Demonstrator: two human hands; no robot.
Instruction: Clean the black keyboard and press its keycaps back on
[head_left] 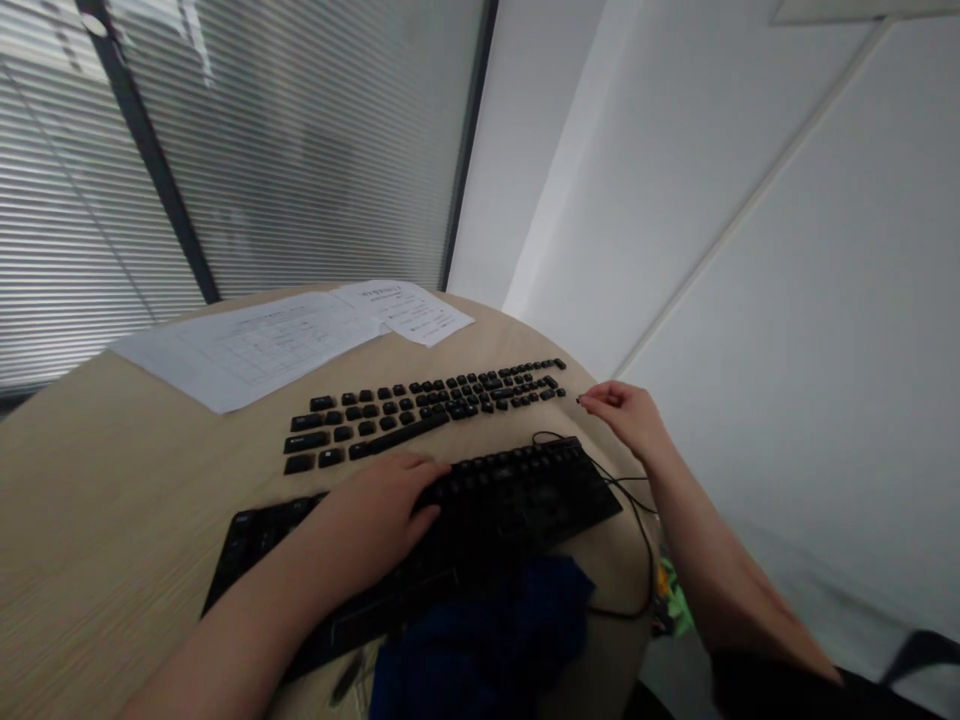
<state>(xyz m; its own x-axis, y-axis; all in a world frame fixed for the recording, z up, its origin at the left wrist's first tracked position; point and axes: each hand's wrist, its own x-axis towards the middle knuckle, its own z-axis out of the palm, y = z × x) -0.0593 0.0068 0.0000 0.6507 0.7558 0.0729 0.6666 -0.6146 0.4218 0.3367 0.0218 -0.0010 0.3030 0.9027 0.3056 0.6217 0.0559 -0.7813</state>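
A black keyboard point(536, 500) lies on the round wooden table, with many of its key positions bare. My left hand point(390, 500) rests across its upper middle, thumb apart from the fingers; the fingertips reach the far edge and are partly hidden. At the right end of the loose keycaps point(409, 437), which are laid out in rows behind the keyboard, my right hand point(619, 408) hovers with thumb and fingers pinched. A small black keycap point(580, 399) shows at its fingertips.
Printed paper sheets point(277, 345) lie at the back of the table. A dark blue cloth point(487, 640) sits in front of the keyboard. A black cable point(649, 560) loops along the table's right edge, near a white wall point(787, 300). Blinds point(315, 150) cover the glass behind.
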